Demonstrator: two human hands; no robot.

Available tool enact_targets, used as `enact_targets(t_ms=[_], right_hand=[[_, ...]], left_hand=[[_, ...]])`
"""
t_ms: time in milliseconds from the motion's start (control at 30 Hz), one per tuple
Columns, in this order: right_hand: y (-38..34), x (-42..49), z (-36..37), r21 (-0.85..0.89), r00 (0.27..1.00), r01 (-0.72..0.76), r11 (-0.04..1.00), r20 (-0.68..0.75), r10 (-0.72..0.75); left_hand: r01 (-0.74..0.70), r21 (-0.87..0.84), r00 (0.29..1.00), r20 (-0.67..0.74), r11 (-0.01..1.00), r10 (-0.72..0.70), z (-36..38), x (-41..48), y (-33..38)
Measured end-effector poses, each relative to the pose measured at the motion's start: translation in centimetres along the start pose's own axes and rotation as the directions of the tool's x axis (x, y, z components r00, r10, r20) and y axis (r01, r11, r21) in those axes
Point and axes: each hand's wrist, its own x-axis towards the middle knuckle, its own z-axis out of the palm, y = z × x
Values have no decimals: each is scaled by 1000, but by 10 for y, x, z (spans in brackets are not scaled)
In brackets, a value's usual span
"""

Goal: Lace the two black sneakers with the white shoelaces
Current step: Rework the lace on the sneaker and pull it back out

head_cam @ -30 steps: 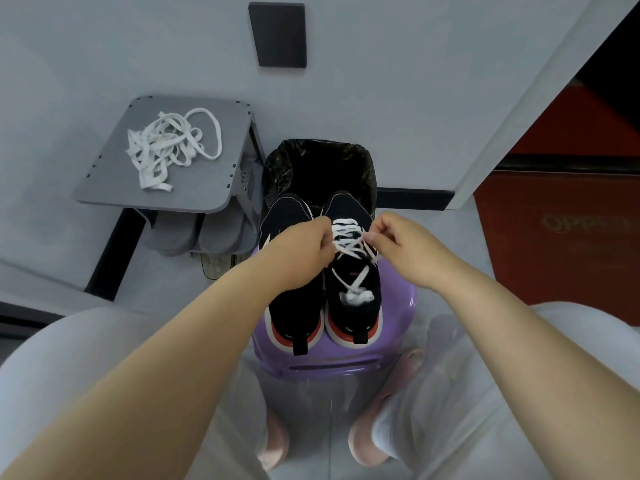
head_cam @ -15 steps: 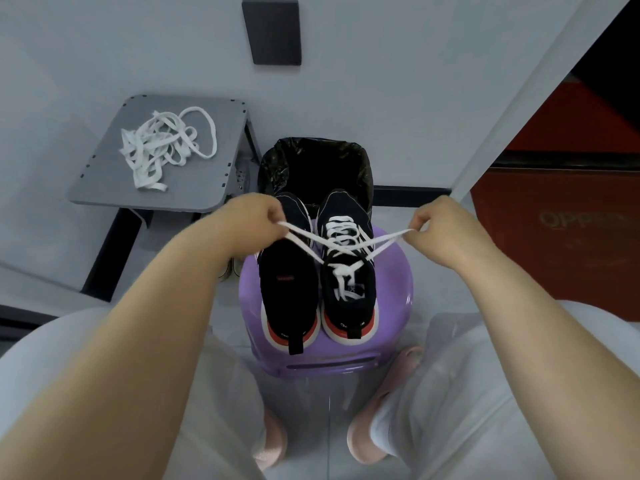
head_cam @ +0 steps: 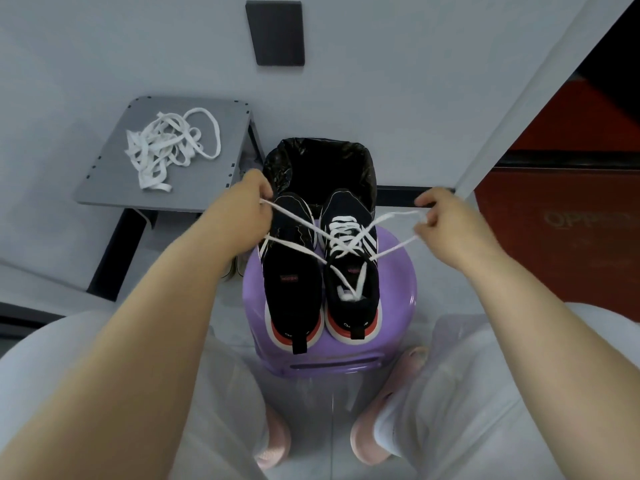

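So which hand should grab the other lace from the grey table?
Probably left: the left hand sits next to the grey table with the loose lace; the right hand is far across the sneakers.

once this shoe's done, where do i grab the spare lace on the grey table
Pinch the open loop on the right side of the spare lace, coming from above: it lies flat and apart from the tangle, so a grip there should catch a single strand.

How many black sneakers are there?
2, side by side on the purple stool: the left sneaker unlaced, the right sneaker partly laced with the white shoelace. None looks hidden.
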Motion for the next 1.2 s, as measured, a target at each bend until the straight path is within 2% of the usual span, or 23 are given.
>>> enact_targets(t_ms=[67,133,200,267,367,433,500,533,567,600,633,667,700,767,800,833,867,933,967,1000,1067,1133,1200], right_hand=[[7,1,-10,-62,989,36,997,-140,-45],[6,-3,-9,-59,972,155,986,-168,-163],[2,-7,0,-34,949,297,954,-101,-299],[-2,-11,13,-41,926,375,926,63,-372],[-1,-14,23,-126,895,388,913,289,-340],[-4,-13,23,-132,895,380,916,303,-327],[-12,-12,16,134,940,249,959,205,-273],[-17,-12,10,390,965,121,913,167,-200],[-21,-13,3,654,979,-3,757,155,-130],[-21,-11,-4,831,985,-84,551,154,-81],[-20,-10,-11,911,987,-117,396,150,-52],[-18,-8,-14,931,991,-117,345,134,-28],[-15,-6,-16,911,994,-97,401,111,-11],[-13,-8,-11,699,997,2,715,50,-51],[-11,-9,-5,497,991,77,864,55,-121],[-9,-10,1,281,976,136,950,129,-177],[-6,-12,8,109,952,176,978,235,-198],[-5,-14,17,6,918,210,978,343,-199],[-7,-13,16,23,927,220,975,307,-216],[-8,-10,12,77,952,215,974,207,-226],[-10,-3,-1,355,986,163,920,-35,-162],[-11,-1,-17,725,992,121,678,-72,-100],[-14,-5,-22,909,976,33,416,60,-210]], left_hand=[[-14,40,1000,-8,999,15,-8,2,-8],[-77,107,997,-17,991,79,-12,-2,-8],[-173,151,984,-26,973,179,-8,-10,0],[-274,183,960,-3,944,279,2,-15,10],[-360,238,933,106,902,344,22,-19,19],[-338,319,940,162,886,300,35,-21,19],[-290,391,953,200,873,227,46,-22,18],[-285,401,954,203,870,219,49,-22,19],[-285,399,955,196,872,223,51,-21,19],[-285,384,956,175,878,234,52,-19,19],[-282,351,959,145,893,245,50,-16,20],[-275,292,961,107,916,254,47,-13,20],[-251,200,968,54,947,245,41,-11,22],[-130,-144,990,-68,981,121,24,-11,27],[-54,-380,995,-101,924,16,15,-12,28],[1,-625,991,-105,780,-85,8,-12,30],[18,-812,983,-93,583,-161,1,-12,30],[-25,-962,963,-96,272,-251,-9,-10,28],[-66,-979,947,-122,193,-296,-12,-10,26],[-113,-976,921,-172,185,-348,-16,-8,22],[-182,-915,857,-327,359,-398,-22,-6,14],[-163,-831,869,-376,532,-322,-24,-7,13],[-34,-737,955,-224,675,-197,-18,-10,21]])
